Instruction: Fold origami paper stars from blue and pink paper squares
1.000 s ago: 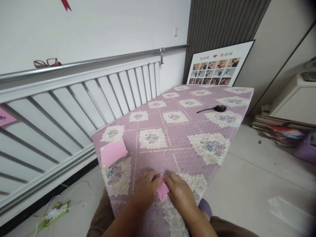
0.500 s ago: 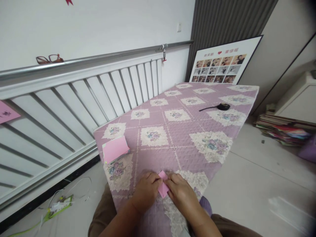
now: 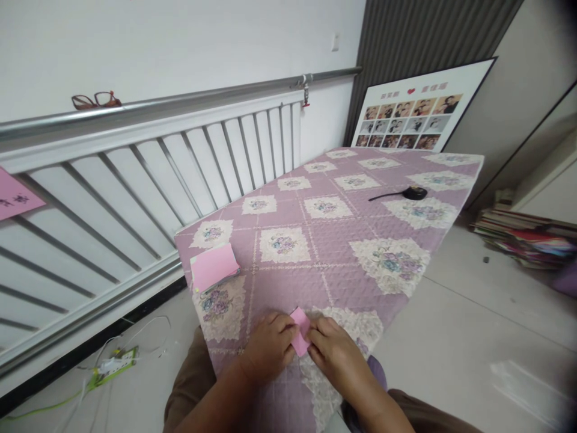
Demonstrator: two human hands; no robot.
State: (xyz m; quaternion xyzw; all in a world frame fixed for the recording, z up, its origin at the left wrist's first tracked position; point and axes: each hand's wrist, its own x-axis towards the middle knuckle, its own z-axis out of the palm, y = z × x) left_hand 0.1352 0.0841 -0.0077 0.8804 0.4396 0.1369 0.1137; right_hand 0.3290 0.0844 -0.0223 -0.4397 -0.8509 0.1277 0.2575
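A small folded piece of pink paper [image 3: 301, 344] lies at the near end of the cloth-covered table [image 3: 288, 288], between my two hands. My left hand [image 3: 271, 344] is closed on its left edge, thumb and fingers pinching it. On the opposite edge, my right hand [image 3: 334, 347] pinches the paper with curled fingers. Parts of the paper's sides are hidden under the fingertips. Farther left on the table sits a stack of paper [image 3: 215, 267] with a pink sheet on top.
A black tape measure [image 3: 415, 192] with its strip out lies toward the far right of the table. Along the left runs a white radiator [image 3: 216, 159] with a pipe above, glasses [image 3: 95, 100] resting on it. A power strip [image 3: 112, 368] is on the floor.
The view has shifted slightly, so the table and its things appear a little to the right. My right fingers have moved slightly outward from the paper's middle to its right edge.
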